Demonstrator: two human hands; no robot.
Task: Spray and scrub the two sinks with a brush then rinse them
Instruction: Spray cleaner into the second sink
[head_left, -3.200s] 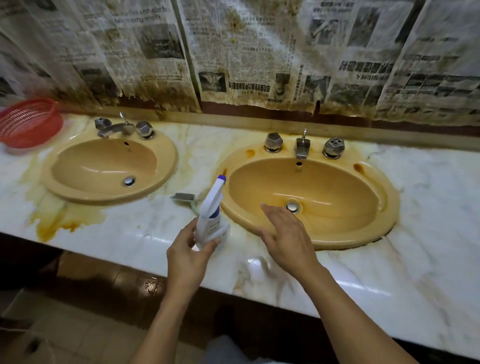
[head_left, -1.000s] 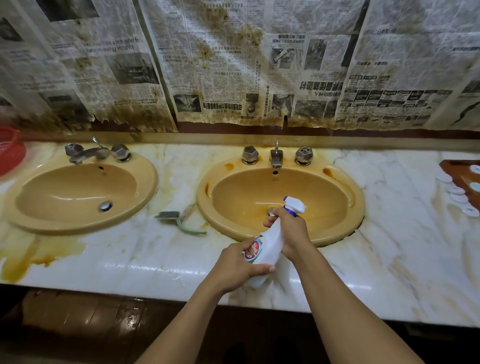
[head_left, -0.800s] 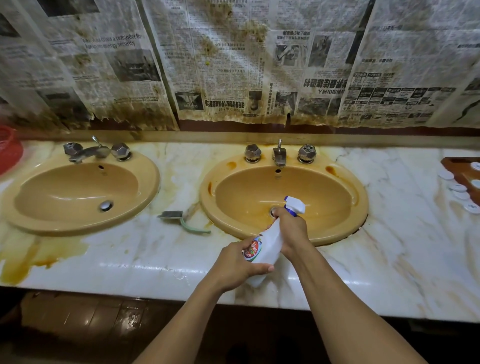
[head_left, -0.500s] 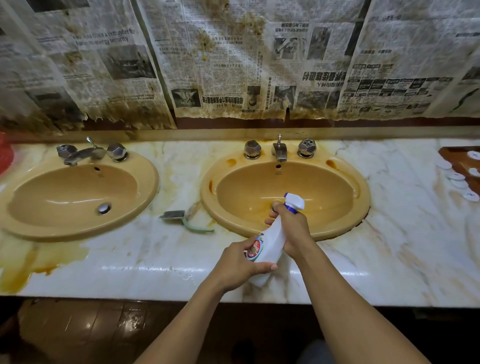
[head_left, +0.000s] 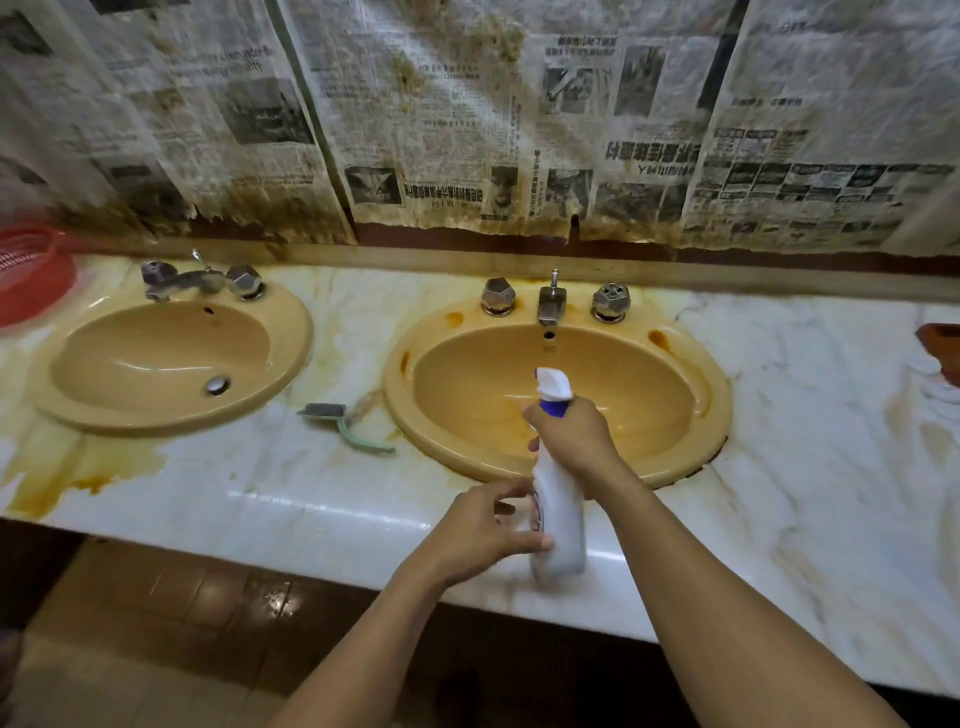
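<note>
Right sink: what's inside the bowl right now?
The right sink shows only bare, brown-stained basin. The spray bottle and right hand hang in front of the bowl's middle, so the drain is covered; nothing else visible inside.

- Two sinks are set in the desk (head_left: 779, 415): one (head_left: 171, 364) at left, one (head_left: 558, 395) at right.
- A brush (head_left: 343, 423) is laid between them.
- Taps (head_left: 550, 304) are mounted behind the right basin.
- A basket (head_left: 31, 273) is placed at far left.
- A bottle (head_left: 558, 499) is held before the right sink.
</note>
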